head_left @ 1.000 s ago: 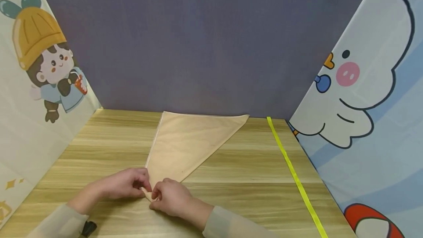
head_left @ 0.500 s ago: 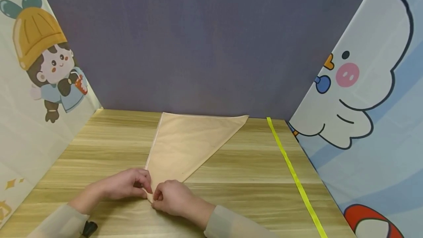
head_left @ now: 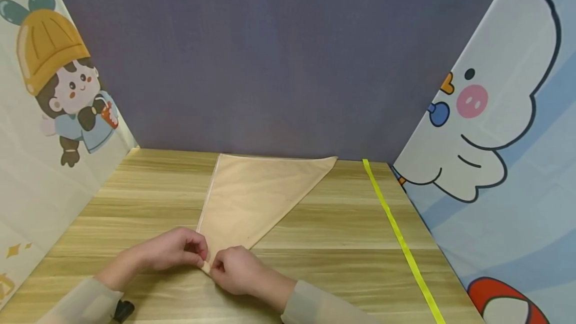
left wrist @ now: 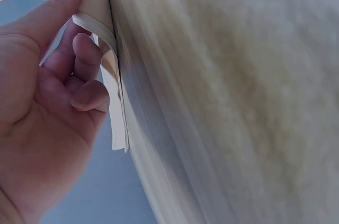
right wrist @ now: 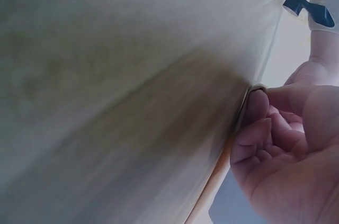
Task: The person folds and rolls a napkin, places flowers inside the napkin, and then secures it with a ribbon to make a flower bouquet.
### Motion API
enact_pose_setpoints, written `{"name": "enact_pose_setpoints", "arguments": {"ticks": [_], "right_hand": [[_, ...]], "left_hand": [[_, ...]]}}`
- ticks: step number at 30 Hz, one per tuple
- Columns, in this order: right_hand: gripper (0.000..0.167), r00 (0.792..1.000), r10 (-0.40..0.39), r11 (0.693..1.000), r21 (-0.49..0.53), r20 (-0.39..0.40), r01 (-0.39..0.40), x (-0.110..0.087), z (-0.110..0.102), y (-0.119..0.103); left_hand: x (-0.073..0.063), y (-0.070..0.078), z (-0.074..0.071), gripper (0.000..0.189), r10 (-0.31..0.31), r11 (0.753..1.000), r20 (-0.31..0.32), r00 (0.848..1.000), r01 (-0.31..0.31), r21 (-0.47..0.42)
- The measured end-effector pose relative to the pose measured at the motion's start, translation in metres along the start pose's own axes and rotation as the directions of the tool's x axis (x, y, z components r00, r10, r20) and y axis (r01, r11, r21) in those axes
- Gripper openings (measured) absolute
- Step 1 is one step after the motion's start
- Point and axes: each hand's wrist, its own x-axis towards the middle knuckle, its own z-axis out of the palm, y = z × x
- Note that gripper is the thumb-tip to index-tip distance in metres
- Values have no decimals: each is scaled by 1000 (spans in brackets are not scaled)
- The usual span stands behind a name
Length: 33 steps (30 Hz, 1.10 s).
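Observation:
A beige cloth (head_left: 256,194), folded to a triangle, lies flat on the wood-grain table with one corner toward the person. At that near corner, my left hand (head_left: 175,249) pinches the left edge between thumb and index finger. My right hand (head_left: 238,269) pinches the tip just to the right, its fingers curled. A small turned-over bit of cloth shows between the hands. In the left wrist view the cloth's edge (left wrist: 98,28) curls up under the left thumb, and its other fingers are bent. The right wrist view shows thumb and fingertips (right wrist: 258,106) together on the cloth edge.
A yellow tape strip (head_left: 400,239) runs along the right side of the wooden table (head_left: 342,264). A dark grey panel (head_left: 270,64) stands behind, touching the table's back edge. Printed cartoon panels stand at the left and right. A black device (head_left: 123,310) sits at the left wrist.
My right hand has shifted slightly right and my left hand has followed a little. The turned-over bit between them looks smaller. The cloth has slid very slightly left and toward me.

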Motion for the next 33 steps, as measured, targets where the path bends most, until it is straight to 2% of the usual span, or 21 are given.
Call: {"name": "enact_pose_setpoints", "arguments": {"ticks": [8,15,23,29,33], "right_hand": [[14,998,58,998,26,27,-59,-1,-1,4],[13,998,57,998,25,22,-58,-1,-1,7],[16,998,55,995,80,37,-58,-2,0,12],[12,999,15,983,181,29,-20,-1,3,17],[9,999,23,973,227,34,-31,-1,5,19]], "left_hand": [[0,2,1,4,-36,999,-30,999,37,39],[1,-2,0,9,86,988,-46,995,-80,131],[1,-5,-2,8,57,998,-19,998,-56,37],[2,-8,-3,10,86,995,-8,996,-85,44],[2,-11,-4,13,105,993,1,995,-105,57]]}}
